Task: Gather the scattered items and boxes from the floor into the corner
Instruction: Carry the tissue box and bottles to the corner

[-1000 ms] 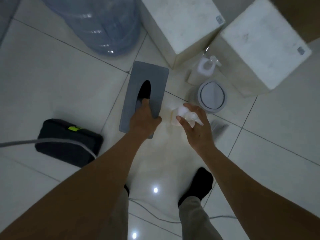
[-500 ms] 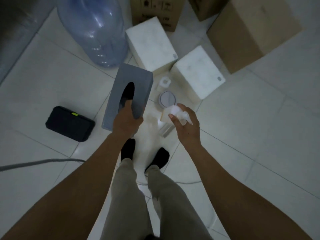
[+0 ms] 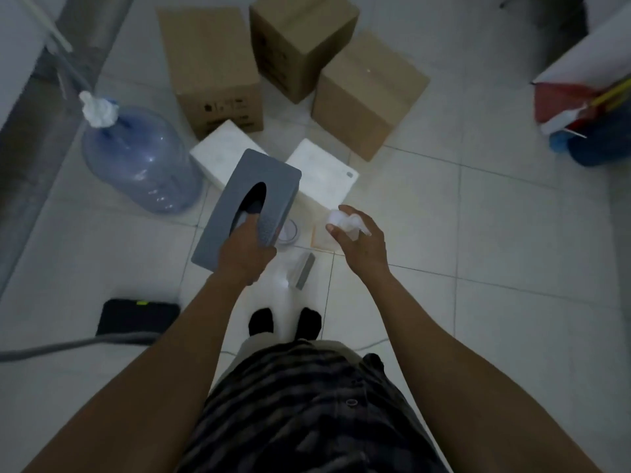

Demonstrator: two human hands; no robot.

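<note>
My left hand (image 3: 246, 250) grips a grey tissue box (image 3: 273, 186) by its near end, thumb in the dark oval slot, and holds it above the floor. A white pump bottle (image 3: 343, 218) is held at its top by my right hand (image 3: 363, 245), and its pale body hangs below. Under my hands a round clear lidded container (image 3: 288, 233) and a small grey flat item (image 3: 305, 274) lie on the tiles. Two white boxes (image 3: 222, 153) (image 3: 324, 172) stand just beyond.
Three brown cardboard boxes (image 3: 211, 63) (image 3: 300, 39) (image 3: 365, 97) stand at the back. A big blue water jug (image 3: 140, 165) sits left, a black case (image 3: 136, 315) and a grey cable (image 3: 68, 346) lower left. A red-and-white bag (image 3: 566, 104) is far right. My feet (image 3: 283, 320) stand on the tiles.
I have stood up, and both hands rose from the floor with the tissue box and the pump bottle. The view now takes in the cardboard boxes behind.
</note>
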